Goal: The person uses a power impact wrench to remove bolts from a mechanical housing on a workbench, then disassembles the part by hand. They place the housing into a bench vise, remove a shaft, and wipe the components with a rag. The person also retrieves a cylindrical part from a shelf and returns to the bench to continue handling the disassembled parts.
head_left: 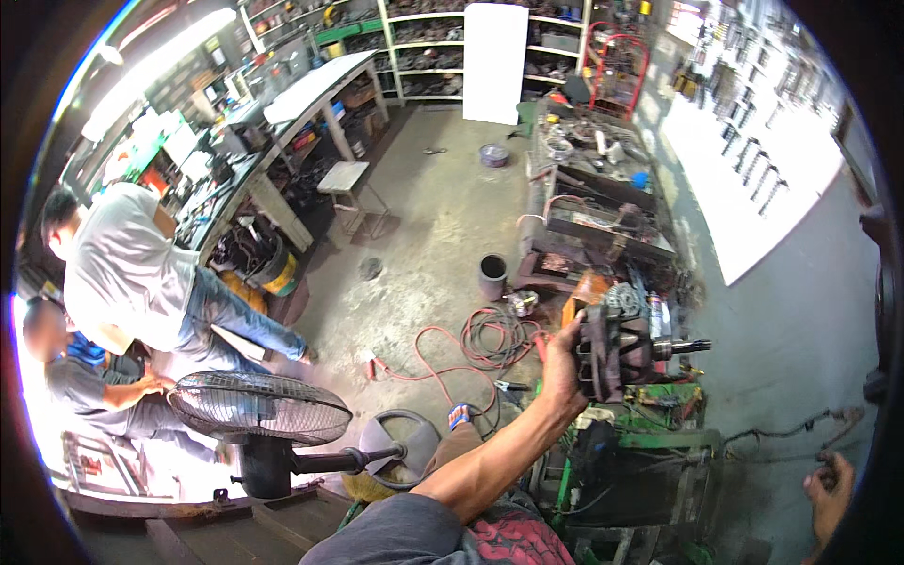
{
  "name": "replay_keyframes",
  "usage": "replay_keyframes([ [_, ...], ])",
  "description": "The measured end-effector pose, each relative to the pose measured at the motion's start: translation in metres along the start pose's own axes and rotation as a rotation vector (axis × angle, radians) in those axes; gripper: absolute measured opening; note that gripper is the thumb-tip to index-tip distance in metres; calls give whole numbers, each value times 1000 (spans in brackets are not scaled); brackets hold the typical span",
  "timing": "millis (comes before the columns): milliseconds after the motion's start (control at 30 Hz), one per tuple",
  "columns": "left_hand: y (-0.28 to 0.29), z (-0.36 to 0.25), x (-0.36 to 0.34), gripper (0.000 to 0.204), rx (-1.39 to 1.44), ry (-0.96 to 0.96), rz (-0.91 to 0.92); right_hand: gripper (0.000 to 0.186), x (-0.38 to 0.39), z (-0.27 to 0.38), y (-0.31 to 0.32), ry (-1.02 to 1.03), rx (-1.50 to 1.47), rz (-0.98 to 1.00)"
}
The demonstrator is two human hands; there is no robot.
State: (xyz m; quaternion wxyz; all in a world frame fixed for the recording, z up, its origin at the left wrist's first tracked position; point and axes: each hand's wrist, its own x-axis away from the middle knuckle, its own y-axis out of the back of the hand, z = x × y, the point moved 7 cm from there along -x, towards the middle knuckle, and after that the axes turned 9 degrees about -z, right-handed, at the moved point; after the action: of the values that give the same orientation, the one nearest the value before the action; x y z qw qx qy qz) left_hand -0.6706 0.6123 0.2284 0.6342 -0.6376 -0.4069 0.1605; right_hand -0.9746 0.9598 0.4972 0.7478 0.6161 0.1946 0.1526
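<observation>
My left hand (562,377) is closed around the near side of a dark, greasy alternator rotor (612,353), with claw-like lobes. Its bright metal shaft (680,347) points right. The rotor is above a green-framed bench (669,439); whether it touches anything below cannot be told. At the far right edge, my right hand (831,499) has curled fingers around a small dark thing (826,476) too unclear to name. That hand is apart from the rotor. Just behind the rotor are a spray can (654,311) and an orange-brown piece (589,289).
A black fan (264,410) stands left of me. Red cable (438,353) coils on the floor beside a dark bucket (492,276). Two people, one standing (141,264) and one seated (89,386), are at the left. Wrenches (753,165) hang on a white board.
</observation>
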Motion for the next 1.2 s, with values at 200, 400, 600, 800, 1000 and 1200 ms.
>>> replay_keyframes([
  [200,-13,-106,-44,53,21,-149,-13,70,15,216,-94,403,-399,269],
  [400,-15,-256,-58,53,162,-277,-37,82,46,441,-205,732,-615,456],
  [600,-2,-404,-27,56,263,-694,13,85,88,660,-281,652,-1334,872],
  [800,30,-513,15,55,143,-1058,-213,80,158,830,-315,700,-1369,1387],
  [1000,73,-601,17,32,174,-1389,-483,57,192,950,-372,710,-1273,1677],
  [1200,95,-693,-45,28,197,-1442,-611,55,194,1070,-437,548,-1271,1729],
])
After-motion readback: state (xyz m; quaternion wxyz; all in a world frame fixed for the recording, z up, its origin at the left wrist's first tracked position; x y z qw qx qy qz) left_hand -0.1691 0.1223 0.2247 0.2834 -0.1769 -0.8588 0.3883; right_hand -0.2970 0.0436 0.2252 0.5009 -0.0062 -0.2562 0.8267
